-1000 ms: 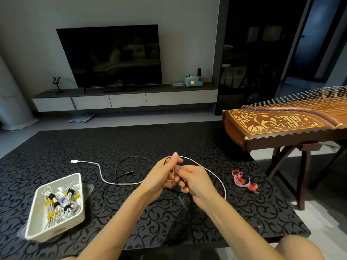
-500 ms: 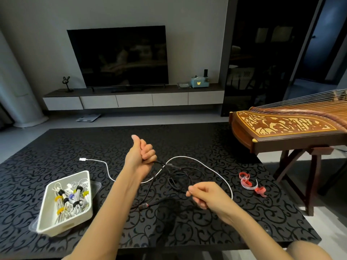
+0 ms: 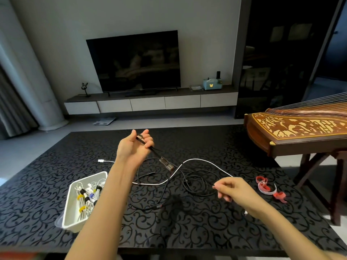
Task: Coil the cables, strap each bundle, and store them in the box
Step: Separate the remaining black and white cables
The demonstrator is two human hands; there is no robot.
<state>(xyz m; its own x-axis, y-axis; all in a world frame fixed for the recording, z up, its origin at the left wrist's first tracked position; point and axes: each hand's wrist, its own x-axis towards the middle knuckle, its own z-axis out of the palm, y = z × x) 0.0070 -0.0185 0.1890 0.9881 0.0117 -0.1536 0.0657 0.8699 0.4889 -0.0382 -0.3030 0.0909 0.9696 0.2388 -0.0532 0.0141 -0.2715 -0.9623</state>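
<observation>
My left hand (image 3: 134, 146) grips black cable (image 3: 197, 194), right hand (image 3: 233, 188) pinches it further along; it crosses white cable (image 3: 206, 161), so coiling could snag and drag that.

Loose black cable (image 3: 138, 171) crosses the uncoiled white cable (image 3: 150, 184); strapped white bundles (image 3: 86, 197) lie in the white box (image 3: 73, 228).

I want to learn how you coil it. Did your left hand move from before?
Yes. The left hand rose up and leftward, nearer the white box, pulling the black cable away from the right hand.
</observation>
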